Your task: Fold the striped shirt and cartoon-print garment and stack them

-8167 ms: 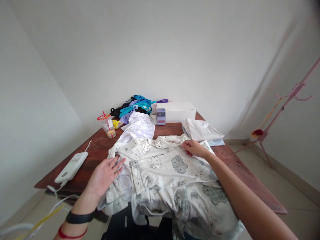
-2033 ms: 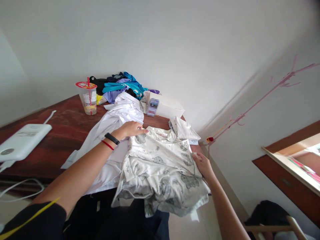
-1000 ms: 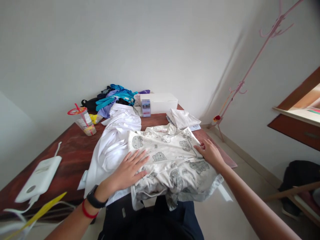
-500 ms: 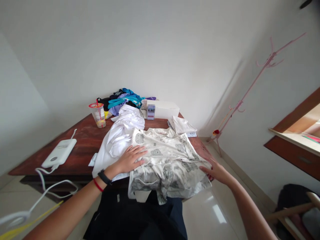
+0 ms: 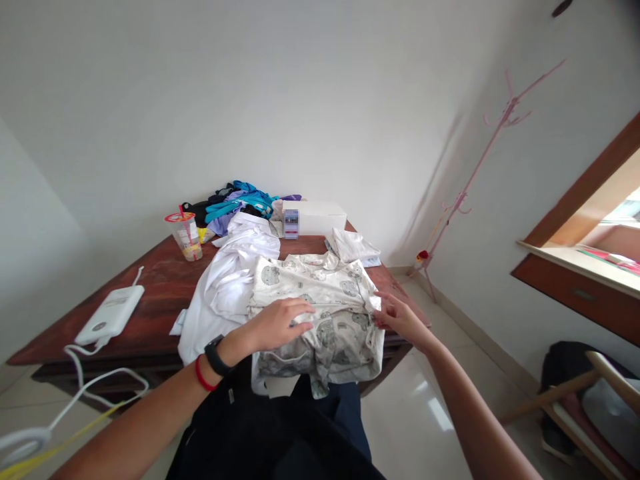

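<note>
A white shirt with grey cat prints (image 5: pixel 320 287) lies at the table's front edge, its lower part hanging over my lap. Its right side is folded inward. My left hand (image 5: pixel 280 323) rests over the middle of the shirt, fingers stretched out and open. At the shirt's right folded edge, the fingers and thumb of my right hand (image 5: pixel 400 320) are closed on the fabric. A plain white garment (image 5: pixel 220 293) lies crumpled to the left, touching the printed shirt. Behind on the right sits a small stack of folded white clothes (image 5: pixel 353 247).
On the dark red wooden table (image 5: pixel 150 280) stand a plastic cup with a straw (image 5: pixel 186 237), a white power bank with a cable (image 5: pixel 111 315), a phone (image 5: pixel 291 225) and a white box (image 5: pixel 323 217). A clothes heap (image 5: pixel 245 203) lies behind. A pink coat rack (image 5: pixel 480 163) leans right.
My right hand has moved left, bringing the shirt's right side inward. My left hand has shifted slightly right over the shirt. The whole view has turned a little to the right.
</note>
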Demonstrator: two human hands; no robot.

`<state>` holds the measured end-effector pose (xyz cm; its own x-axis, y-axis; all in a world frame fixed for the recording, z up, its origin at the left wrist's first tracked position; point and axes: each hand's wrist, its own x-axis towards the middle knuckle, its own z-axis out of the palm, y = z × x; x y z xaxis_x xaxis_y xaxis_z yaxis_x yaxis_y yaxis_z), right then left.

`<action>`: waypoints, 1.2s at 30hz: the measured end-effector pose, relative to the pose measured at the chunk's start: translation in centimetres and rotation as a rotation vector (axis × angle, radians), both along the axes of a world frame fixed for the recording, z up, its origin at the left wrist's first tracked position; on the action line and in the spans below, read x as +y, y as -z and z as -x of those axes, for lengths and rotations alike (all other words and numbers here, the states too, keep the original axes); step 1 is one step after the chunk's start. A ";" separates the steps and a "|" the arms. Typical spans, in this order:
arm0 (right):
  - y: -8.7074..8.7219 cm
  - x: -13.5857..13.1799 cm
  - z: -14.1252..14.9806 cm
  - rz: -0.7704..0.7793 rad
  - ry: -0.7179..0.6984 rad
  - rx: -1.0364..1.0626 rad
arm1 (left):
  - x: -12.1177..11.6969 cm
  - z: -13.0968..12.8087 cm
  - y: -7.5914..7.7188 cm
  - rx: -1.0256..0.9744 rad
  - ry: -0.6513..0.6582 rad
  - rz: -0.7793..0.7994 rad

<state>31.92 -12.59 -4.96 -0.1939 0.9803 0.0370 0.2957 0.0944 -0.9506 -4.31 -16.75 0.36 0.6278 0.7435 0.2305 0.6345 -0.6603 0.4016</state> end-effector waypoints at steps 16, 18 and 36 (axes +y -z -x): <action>4.9 -6.5 -1.5 -0.116 0.240 -0.326 | -0.6 -1.4 1.8 -0.081 -0.006 0.183; 4.1 -6.7 -1.2 -0.093 0.234 -0.119 | -0.4 -1.1 1.9 -0.090 -0.035 0.182; -2.1 -3.5 8.7 -0.179 -0.082 0.023 | -3.5 -9.7 3.2 -0.504 -0.142 0.540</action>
<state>23.24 -16.11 -2.81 -0.2700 0.9386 0.2148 0.2582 0.2855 -0.9230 5.40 -20.28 -2.83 0.4320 0.9007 0.0455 0.3522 -0.2149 0.9109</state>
